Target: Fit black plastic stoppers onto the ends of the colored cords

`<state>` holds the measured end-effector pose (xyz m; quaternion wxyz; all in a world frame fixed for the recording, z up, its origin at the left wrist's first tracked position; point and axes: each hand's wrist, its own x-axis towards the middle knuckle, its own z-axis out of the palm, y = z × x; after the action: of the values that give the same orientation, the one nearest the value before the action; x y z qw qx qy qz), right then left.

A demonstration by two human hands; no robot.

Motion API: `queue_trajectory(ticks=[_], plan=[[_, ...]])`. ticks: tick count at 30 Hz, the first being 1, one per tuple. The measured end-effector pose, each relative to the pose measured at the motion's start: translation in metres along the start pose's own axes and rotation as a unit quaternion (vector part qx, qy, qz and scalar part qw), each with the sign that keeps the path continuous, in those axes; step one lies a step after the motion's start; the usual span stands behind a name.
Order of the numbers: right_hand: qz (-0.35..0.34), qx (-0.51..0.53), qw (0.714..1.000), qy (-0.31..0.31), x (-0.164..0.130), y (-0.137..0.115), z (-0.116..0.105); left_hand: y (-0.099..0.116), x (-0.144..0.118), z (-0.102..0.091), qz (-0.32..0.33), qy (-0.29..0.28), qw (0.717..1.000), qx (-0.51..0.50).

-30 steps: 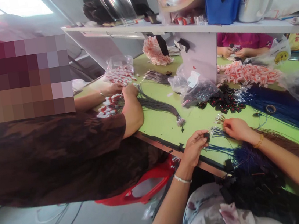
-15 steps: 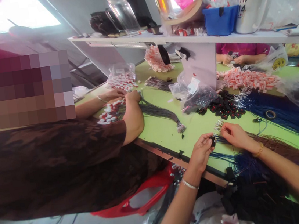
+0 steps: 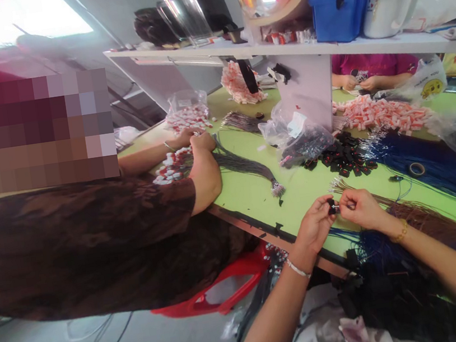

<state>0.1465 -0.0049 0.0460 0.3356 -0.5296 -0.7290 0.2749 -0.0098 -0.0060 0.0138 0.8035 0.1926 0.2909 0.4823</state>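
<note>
1. Pinching a small black plastic piece (image 3: 332, 205) between thumb and fingertips, our left hand (image 3: 315, 225) meets our right hand (image 3: 358, 208) just above the near edge of the green table (image 3: 256, 189).
2. Our right fingers are pressed together on a thin wire end at that same piece; the two hands touch there.
3. Under our right wrist lie blue cords (image 3: 373, 241), thin and stringy, beside a brown bundle (image 3: 430, 219).
4. Farther off sits a heap of black square clips (image 3: 342, 157), matte and blocky, with a crinkled clear bag (image 3: 297, 138) to its left.
5. A pile of pink-and-white pieces (image 3: 376, 113) lies at the far right.
6. At left, a co-worker's hand (image 3: 202, 140) rests on a dark grey cord bundle (image 3: 248, 165).
</note>
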Motion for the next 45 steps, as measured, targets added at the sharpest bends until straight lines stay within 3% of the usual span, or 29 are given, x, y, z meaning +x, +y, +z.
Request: queue_trajectory(ticks=[10,19,25,33,37,40,42,45], plan=[[-0.022,-0.041,0.999,0.021,-0.003,0.0,0.003,0.0,-0.001,0.002,0.022,0.021,0.999,0.037],[-0.081,-0.027,0.996,-0.012,-0.005,0.011,0.008,-0.009,0.001,0.0,0.044,0.081,0.992,0.088],[-0.11,-0.053,0.992,-0.018,-0.004,0.012,0.006,-0.01,0.002,0.002,0.049,0.089,0.99,0.098],[-0.076,-0.058,0.995,-0.034,-0.006,0.013,0.008,-0.015,0.003,0.003,0.057,0.102,0.987,0.112],[-0.045,-0.062,0.994,-0.077,0.008,0.023,-0.011,-0.014,0.003,0.0,0.047,0.102,0.986,0.124],[0.043,-0.184,0.981,-0.037,0.026,0.038,-0.031,-0.009,0.004,-0.002,0.042,0.102,0.986,0.122],[0.1,-0.27,0.956,-0.06,0.035,0.049,-0.038,-0.007,0.004,-0.003,0.038,0.099,0.987,0.123],[0.125,-0.314,0.934,-0.112,0.039,0.059,-0.039,-0.007,0.004,-0.004,0.03,0.097,0.987,0.126]])
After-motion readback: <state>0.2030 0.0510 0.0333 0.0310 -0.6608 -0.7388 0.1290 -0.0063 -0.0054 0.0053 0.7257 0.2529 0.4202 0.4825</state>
